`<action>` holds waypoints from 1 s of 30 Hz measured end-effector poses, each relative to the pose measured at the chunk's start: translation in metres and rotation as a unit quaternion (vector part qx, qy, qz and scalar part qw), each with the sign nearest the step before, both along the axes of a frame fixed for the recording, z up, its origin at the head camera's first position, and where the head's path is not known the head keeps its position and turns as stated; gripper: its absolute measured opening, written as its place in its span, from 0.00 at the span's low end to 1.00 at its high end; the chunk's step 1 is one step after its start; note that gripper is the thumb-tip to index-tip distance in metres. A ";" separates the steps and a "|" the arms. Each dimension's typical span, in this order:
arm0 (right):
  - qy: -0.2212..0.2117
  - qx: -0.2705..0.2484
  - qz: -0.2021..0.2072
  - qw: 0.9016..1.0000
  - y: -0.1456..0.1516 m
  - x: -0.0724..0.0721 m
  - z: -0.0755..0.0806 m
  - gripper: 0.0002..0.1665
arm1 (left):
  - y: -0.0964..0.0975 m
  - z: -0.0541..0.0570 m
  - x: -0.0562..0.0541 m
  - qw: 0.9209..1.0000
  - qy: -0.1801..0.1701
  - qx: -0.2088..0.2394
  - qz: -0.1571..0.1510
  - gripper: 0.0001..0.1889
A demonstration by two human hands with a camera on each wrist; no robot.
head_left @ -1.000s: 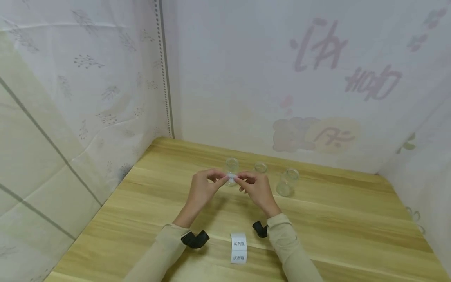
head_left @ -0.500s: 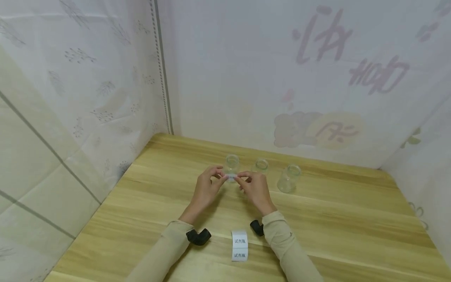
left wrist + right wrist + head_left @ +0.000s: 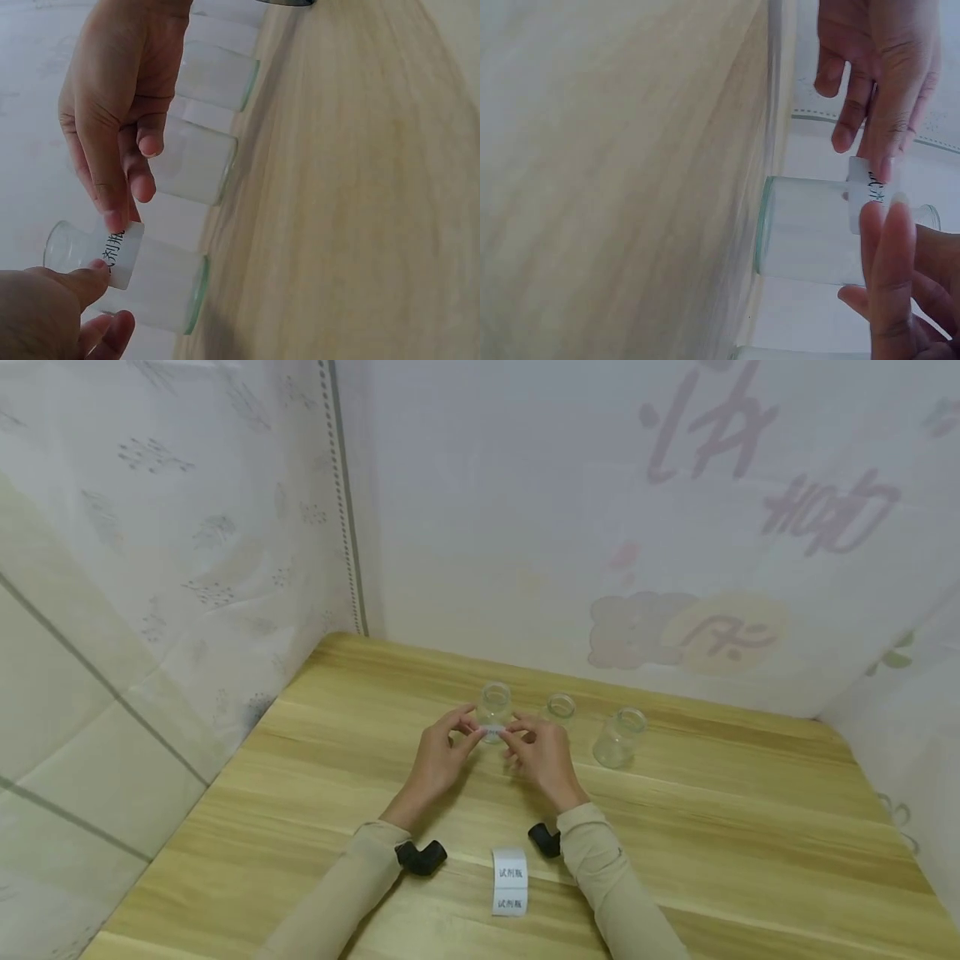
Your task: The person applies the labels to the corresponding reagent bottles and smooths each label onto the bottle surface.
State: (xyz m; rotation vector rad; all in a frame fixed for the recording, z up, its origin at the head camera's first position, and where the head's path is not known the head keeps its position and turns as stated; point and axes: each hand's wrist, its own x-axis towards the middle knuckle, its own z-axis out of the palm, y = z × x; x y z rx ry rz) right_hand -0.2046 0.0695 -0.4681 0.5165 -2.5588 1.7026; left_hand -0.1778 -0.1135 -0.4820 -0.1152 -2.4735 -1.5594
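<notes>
A small white label (image 3: 492, 730) with printed black characters is stretched between both hands, in front of the leftmost glass bottle (image 3: 495, 700). My left hand (image 3: 444, 755) pinches its left end between thumb and fingers. Its right end is pinched by my right hand (image 3: 546, 757). In the left wrist view the thumbs lie on the printed face of the label (image 3: 127, 259), with the clear bottle (image 3: 166, 292) behind it. From the right wrist view I cannot tell whether the label (image 3: 857, 189) touches the glass. The bottle stands upright, uncapped, on the table.
Two more clear open bottles stand to the right, one in the middle (image 3: 560, 705) and one farther right (image 3: 618, 740). A strip of two printed labels (image 3: 510, 882) lies on the wooden table (image 3: 712, 835) between the forearms. Patterned curtains (image 3: 480, 510) enclose the table's back and sides.
The head view has shifted slightly. Both hands keep hold of the label in front of the left bottle, and the label sits a little lower against it.
</notes>
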 end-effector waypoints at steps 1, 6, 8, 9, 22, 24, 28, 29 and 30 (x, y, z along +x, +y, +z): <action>0.000 0.000 0.000 1.000 0.000 -0.001 0.000 0.07 | 0.000 0.000 -0.001 1.000 0.001 0.000 0.000 0.16; 0.008 0.009 0.002 1.000 -0.001 -0.003 0.000 0.07 | 0.000 0.000 -0.002 1.000 0.010 0.001 -0.001 0.05; 0.009 0.014 0.001 1.000 -0.001 -0.003 0.000 0.07 | 0.000 -0.001 -0.001 1.000 0.012 0.000 0.000 0.05; 0.009 0.016 0.001 1.000 -0.001 -0.003 0.000 0.07 | 0.000 -0.001 -0.001 1.000 0.012 -0.001 0.000 0.05; 0.013 0.037 0.002 0.999 0.000 -0.001 0.000 0.08 | 0.001 -0.004 -0.001 1.000 -0.001 -0.004 0.009 0.06; 0.010 0.038 0.002 0.999 0.000 -0.001 0.000 0.08 | 0.002 -0.004 -0.001 1.000 -0.002 -0.007 0.010 0.05; 0.009 0.043 0.002 0.999 0.001 0.000 -0.001 0.07 | 0.002 -0.005 -0.001 1.000 0.001 -0.012 0.010 0.05; 0.009 0.043 0.002 0.999 0.001 0.000 -0.001 0.07 | 0.003 -0.005 -0.001 1.000 0.003 -0.013 0.010 0.05; 0.010 0.044 0.001 0.999 0.001 0.000 -0.001 0.07 | 0.003 -0.005 -0.001 1.000 0.005 -0.014 0.009 0.05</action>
